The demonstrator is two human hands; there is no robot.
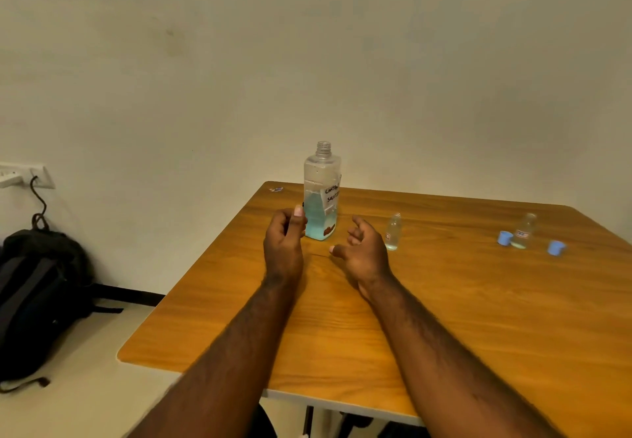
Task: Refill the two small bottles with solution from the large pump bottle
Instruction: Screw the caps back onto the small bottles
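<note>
While left grip (284, 237) hovers — large bottle (321, 195) just beside.

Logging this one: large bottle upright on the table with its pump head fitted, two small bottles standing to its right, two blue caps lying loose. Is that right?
Not quite. The head view shows the large bottle with a bare threaded neck and no pump head fitted. The rest holds: it stands upright on the table, the near small bottle and far small bottle stand to its right, and the blue caps lie loose.

Pale blue liquid fills the clear large bottle (321, 195); two light-blue caps (504, 237) lie on the orange wood-grain table (444, 318).
</note>
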